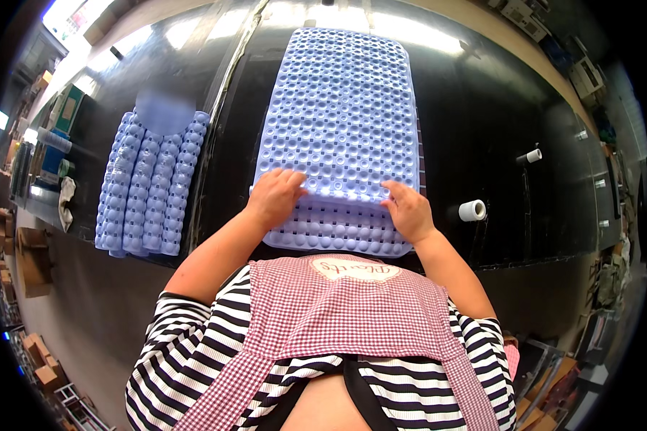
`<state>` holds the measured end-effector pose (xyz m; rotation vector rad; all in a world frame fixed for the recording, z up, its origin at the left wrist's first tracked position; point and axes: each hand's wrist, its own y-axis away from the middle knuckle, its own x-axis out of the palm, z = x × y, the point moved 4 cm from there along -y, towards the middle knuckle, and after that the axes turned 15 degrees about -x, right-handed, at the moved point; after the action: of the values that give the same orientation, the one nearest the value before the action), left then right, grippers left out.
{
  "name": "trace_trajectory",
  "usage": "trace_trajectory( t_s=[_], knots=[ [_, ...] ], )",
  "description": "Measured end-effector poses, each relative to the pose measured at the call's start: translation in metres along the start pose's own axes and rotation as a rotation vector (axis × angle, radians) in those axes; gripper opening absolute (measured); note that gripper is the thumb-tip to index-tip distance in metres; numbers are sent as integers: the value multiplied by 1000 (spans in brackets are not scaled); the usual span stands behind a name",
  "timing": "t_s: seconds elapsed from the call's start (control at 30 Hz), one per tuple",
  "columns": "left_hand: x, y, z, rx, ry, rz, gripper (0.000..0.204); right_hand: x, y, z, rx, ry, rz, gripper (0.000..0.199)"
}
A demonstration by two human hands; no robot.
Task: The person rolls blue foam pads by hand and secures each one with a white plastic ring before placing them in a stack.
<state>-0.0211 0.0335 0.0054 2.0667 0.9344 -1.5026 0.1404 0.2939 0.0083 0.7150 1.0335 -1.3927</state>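
Head view: periwinkle suction-cup bath mat (341, 115) flat on black table (496, 129), centre. Left hand (277, 195) curled, pinching its near edge; right hand (408, 210) pinching same edge, thumb and forefinger. Bumpy layer (338, 228) underneath, can't tell if separate. Rolled mats (151, 194) to the left, white roll (472, 210) to the right.

Black-and-white striped top (417, 388) under a red-and-white checked apron (349, 316) with a cream lettered patch (356, 270).
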Motion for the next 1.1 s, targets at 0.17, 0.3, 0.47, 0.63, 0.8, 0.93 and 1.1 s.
trace_trajectory(
  t_s=[0.17, 0.3, 0.47, 0.63, 0.8, 0.93, 1.1],
  knots=[
    [-19, -21, 1, 174, -103, -218, 17, 4, -22, 11, -304, 299, -237, 16],
    [-3, 15, -2, 52, -111, -66, 40, 16, 5, 37, -238, 319, -164, 29],
    [14, 42, -32, -53, -37, 77, 72, 20, 35, 34, -101, 255, 106, 93],
    [5, -64, -26, -257, -125, 106, 82, 17, -52, -29, 14, 368, 4, 92],
    [-1, -145, -15, -274, -151, 98, 81, 1, -110, -61, -3, 445, -186, 73],
    [1, -157, -12, -233, -141, 49, 76, 21, -101, -27, -136, 296, -125, 50],
    [7, -162, -21, 21, -56, -229, 26, 20, -100, -2, -185, 359, -381, 42]
  ],
)
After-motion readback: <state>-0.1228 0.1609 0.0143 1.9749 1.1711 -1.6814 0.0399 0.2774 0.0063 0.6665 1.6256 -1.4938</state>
